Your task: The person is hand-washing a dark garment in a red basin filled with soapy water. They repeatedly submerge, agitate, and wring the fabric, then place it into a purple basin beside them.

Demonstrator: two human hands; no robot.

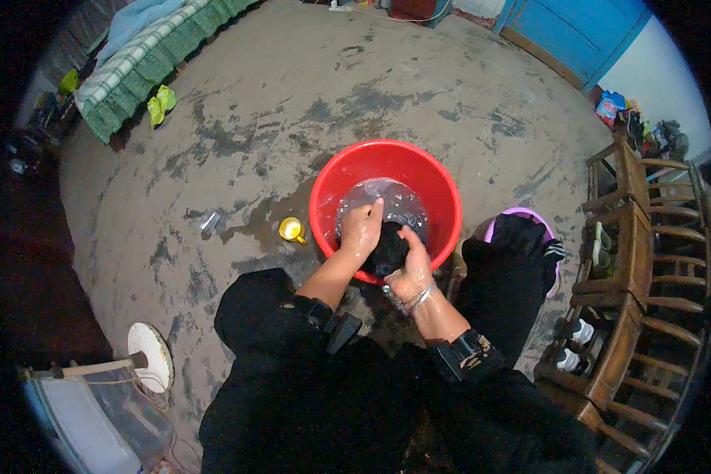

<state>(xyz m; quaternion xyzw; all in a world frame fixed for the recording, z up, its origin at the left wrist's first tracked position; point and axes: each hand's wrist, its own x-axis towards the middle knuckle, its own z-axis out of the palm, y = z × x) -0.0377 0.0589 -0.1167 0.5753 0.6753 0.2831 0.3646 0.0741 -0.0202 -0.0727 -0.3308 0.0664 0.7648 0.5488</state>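
Observation:
A wet black cloth item (387, 253) is bunched between my two hands above the near rim of a red plastic basin (385, 151). My left hand (361, 226) grips its left side with the thumb pointing up. On the right, my right hand (413, 263) holds it, its thumb near the top of the bundle. Greyish, sudsy water (364, 194) covers the basin's bottom. Both hands look wet, and a bracelet (420, 297) circles my right wrist. The kind of garment cannot be told.
A yellow mug (291, 229) with white contents stands left of the basin, and a small clear object (210, 222) lies further left. Black clothes (512, 240) fill a purple tub (526, 212) at right. Beyond it runs a wooden rack (619, 260) with shoes (582, 332).

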